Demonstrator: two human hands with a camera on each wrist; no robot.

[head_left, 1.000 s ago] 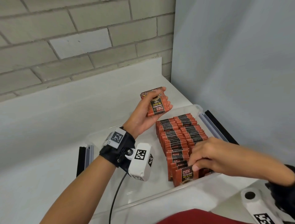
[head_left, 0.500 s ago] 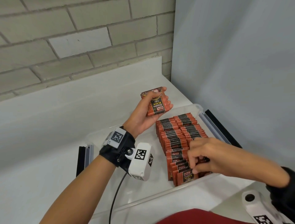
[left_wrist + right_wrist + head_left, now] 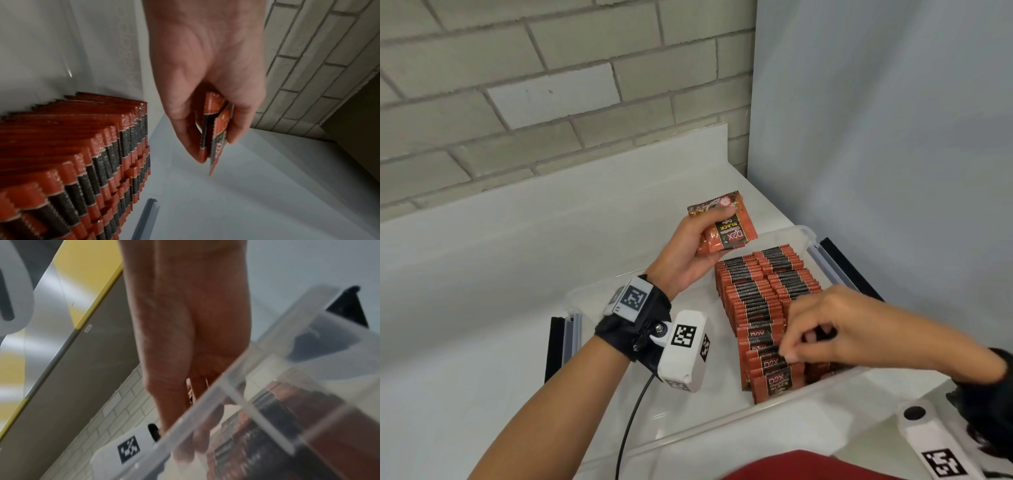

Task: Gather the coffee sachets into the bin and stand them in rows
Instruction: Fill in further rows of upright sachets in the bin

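Observation:
A clear plastic bin [image 3: 722, 423] sits on the white counter. Two rows of red-and-black coffee sachets [image 3: 763, 291] stand on edge in its right half; they also fill the left of the left wrist view as sachet rows [image 3: 82, 162]. My left hand [image 3: 717, 222] is raised above the bin's far side and grips a small stack of sachets [image 3: 726, 233], seen edge-on as held sachets [image 3: 213, 134]. My right hand [image 3: 796, 349] reaches over the near end of the rows, its curled fingertips pinching sachet tops. Through the bin wall [image 3: 226, 386] the right hand's fingers are blurred.
The bin's left half [image 3: 619, 377] holds no sachets. Black and grey latches sit at its left end [image 3: 558, 342] and right end [image 3: 849, 270]. A brick wall rises behind the counter, and a grey panel [image 3: 893, 137] stands close on the right.
My right hand has let go of the front sachet and shifted slightly farther along the near end of the row, fingers curling in. The left hand and its stack have stayed put.

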